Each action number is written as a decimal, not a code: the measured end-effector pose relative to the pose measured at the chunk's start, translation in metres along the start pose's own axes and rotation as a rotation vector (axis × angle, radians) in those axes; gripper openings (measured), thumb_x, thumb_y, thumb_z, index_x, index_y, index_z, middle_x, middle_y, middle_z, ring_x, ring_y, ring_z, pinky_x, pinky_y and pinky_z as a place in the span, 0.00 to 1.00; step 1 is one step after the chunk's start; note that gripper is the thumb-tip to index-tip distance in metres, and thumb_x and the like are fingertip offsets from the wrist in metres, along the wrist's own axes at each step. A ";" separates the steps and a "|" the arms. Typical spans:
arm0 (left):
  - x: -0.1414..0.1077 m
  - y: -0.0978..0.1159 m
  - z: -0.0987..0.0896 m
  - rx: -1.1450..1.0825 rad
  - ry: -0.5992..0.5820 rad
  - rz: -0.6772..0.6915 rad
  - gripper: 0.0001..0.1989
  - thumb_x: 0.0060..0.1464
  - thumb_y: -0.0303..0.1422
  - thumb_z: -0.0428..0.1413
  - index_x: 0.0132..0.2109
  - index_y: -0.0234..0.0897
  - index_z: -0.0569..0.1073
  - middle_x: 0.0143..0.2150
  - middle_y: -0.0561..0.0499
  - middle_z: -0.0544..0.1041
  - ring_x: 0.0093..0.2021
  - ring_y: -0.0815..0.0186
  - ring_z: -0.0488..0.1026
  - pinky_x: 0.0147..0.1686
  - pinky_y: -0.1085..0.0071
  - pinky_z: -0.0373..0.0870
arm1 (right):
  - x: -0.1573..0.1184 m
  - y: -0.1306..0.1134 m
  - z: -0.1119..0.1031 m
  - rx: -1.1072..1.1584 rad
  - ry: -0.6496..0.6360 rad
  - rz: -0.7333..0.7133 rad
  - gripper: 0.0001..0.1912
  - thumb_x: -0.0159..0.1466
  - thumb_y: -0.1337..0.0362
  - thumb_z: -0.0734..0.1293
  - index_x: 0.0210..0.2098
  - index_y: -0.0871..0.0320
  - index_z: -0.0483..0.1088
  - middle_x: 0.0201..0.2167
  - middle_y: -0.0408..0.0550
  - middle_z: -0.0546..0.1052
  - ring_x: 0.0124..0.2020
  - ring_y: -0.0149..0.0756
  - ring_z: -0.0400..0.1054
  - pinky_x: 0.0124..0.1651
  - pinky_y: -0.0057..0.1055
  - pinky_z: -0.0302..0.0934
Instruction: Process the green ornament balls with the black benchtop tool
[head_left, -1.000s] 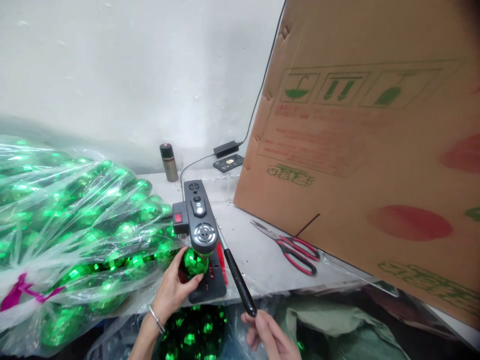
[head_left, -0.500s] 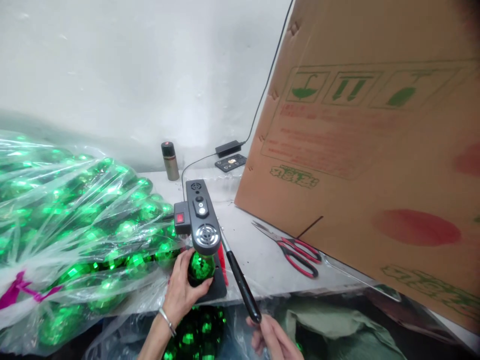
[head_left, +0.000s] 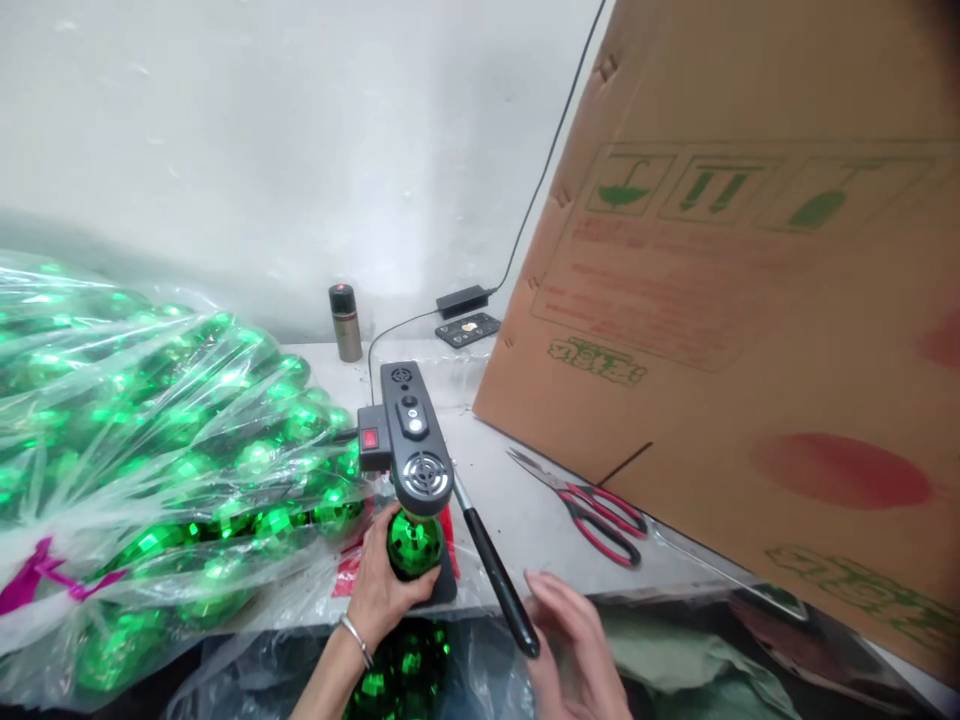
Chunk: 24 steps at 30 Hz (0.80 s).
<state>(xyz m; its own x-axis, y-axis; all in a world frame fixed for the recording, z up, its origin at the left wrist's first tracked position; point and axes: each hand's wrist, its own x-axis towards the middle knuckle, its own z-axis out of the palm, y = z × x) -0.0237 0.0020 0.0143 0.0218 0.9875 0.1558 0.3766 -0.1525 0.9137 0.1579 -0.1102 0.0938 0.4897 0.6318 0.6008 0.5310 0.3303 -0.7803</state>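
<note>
My left hand (head_left: 386, 577), with a silver bangle at the wrist, is wrapped round a shiny green mirrored ball (head_left: 415, 545). The ball sits under the round head of a black bench press-like device (head_left: 420, 440), which has a red switch box (head_left: 371, 437) on its side. A black-gripped lever (head_left: 495, 575) slants from the device toward me. Beside the lever's lower end is my right hand (head_left: 571, 640), fingers apart and not wrapped round it; whether the thumb touches the lever I cannot tell.
Clear plastic bags of green balls (head_left: 225, 450) fill the left. Scissors (head_left: 585, 505) lie right of the lever, before a large cardboard box (head_left: 720, 300). Behind stand a spray can (head_left: 345, 325), a power adapter (head_left: 463, 300) and a phone (head_left: 467, 330). More green balls (head_left: 409, 660) lie below the table edge.
My right hand has opened off the lever's end, its fingers now raised and spread. My left hand still holds the ball under the device. The whole view has shifted slightly.
</note>
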 end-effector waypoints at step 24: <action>-0.006 -0.017 0.022 0.079 0.089 0.183 0.42 0.43 0.35 0.71 0.66 0.36 0.72 0.62 0.35 0.83 0.61 0.40 0.83 0.62 0.41 0.81 | 0.057 -0.040 0.063 0.225 -0.095 -0.264 0.18 0.80 0.65 0.60 0.32 0.54 0.66 0.29 0.41 0.73 0.25 0.28 0.64 0.27 0.27 0.58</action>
<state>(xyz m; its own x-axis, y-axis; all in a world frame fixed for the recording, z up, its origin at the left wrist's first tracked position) -0.0099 -0.0006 -0.0103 0.0161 0.9360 0.3517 0.4457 -0.3216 0.8354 0.1211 -0.0434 0.1479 0.2838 0.5628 0.7763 0.4604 0.6302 -0.6252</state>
